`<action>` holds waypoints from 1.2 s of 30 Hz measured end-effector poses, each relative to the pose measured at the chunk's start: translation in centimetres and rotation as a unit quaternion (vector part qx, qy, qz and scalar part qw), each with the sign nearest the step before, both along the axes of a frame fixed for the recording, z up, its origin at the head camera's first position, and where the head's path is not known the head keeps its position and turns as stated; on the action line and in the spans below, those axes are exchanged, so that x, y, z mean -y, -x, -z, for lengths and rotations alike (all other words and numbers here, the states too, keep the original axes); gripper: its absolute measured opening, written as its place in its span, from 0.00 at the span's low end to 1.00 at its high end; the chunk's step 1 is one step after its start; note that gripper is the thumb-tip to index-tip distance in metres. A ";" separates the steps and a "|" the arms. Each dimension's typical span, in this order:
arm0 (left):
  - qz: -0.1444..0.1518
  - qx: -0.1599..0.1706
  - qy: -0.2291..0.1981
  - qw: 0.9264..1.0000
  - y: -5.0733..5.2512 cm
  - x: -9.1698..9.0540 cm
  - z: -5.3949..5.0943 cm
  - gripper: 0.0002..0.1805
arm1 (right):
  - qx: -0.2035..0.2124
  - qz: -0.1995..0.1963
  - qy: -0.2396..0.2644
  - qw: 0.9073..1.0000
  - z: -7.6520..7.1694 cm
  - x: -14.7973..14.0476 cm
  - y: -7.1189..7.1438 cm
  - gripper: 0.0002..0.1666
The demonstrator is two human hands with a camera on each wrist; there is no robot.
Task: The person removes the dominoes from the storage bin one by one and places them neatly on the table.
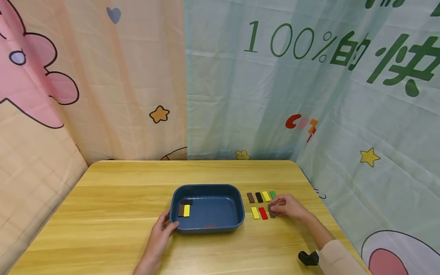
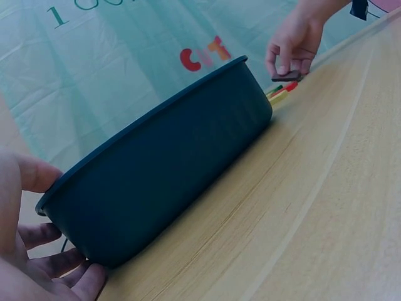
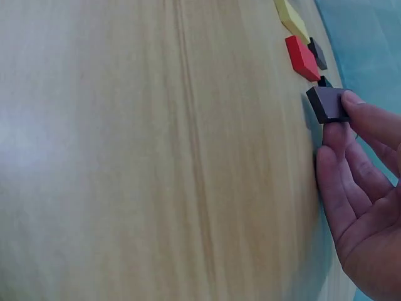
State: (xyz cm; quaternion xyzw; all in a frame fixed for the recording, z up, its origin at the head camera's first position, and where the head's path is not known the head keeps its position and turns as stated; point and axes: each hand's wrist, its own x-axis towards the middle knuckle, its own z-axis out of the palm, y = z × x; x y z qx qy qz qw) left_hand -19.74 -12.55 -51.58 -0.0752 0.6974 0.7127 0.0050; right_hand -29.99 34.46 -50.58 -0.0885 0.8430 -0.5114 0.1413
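Observation:
My right hand [image 1: 292, 208] pinches a small dark brown rectangular block [image 3: 327, 103] between thumb and fingers; in the left wrist view the block is just above the table. Beside it lie a red block [image 1: 262, 213] and a yellow block [image 1: 254, 213]. Behind these stretches a row of a brown block [image 1: 250, 198], a black block [image 1: 259, 197], a yellow block [image 1: 266, 196] and a green block [image 1: 273, 194]. My left hand [image 1: 159, 233] grips the left end of a dark blue plastic tub [image 1: 206, 230], thumb at the rim, fingers against the outer wall.
In the tub's left part, a black block [image 1: 186, 201] lies across the top of a brown block [image 1: 180, 210] and a yellow block [image 1: 186, 211] placed side by side. A black object [image 1: 308, 258] sits by the right sleeve. Printed curtains stand behind the wooden table [image 1: 103, 214].

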 end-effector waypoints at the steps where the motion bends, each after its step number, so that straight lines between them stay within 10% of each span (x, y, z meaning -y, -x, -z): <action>1: -0.001 0.001 0.001 1.000 0.0 0.0 0.0 0.31 | -0.002 0.001 -0.006 1.000 0.2 -0.1 0.0 0.13; 15: 0.000 0.005 0.005 1.000 -0.1 0.1 -0.1 0.31 | -0.070 0.031 -0.130 0.989 0.3 0.9 -0.5 0.10; 36: 0.009 0.008 0.003 1.000 0.0 0.0 -0.1 0.31 | -0.099 -0.030 -0.115 0.988 -3.5 1.4 0.8 0.14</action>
